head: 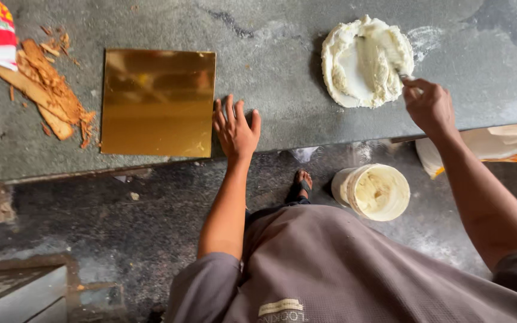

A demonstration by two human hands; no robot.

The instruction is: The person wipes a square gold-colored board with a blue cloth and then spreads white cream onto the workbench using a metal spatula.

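Right-hand fingers (417, 90) are closed around the handle of a putty knife (397, 63); the blade is laid into a mound of white putty (363, 60) on the grey stone worktop (270, 54). The right hand (431, 107) is held just beside the mound's right edge. The putty is seen as a thick, off-white, roughly round heap, scraped thin and smooth at its centre and ridged up around the rim; a faint white dusting is noted on the stone to its right.

Left-hand fingers (225, 113) are spread open and laid flat on the worktop, nothing gripped. The left hand (234, 133) is placed at the front edge, just beside the right side of a square gold mirror-finish sheet (158, 103); contact with the sheet cannot be confirmed.

Bare stone is left between sheet and putty. Left of the sheet, wood shavings and splinters (46, 87) are scattered, well apart from both hands. The worktop's front edge runs under the left wrist. Below it, on the floor, an open white tub of putty (375, 191) is stood beside a sandalled foot (300, 182).
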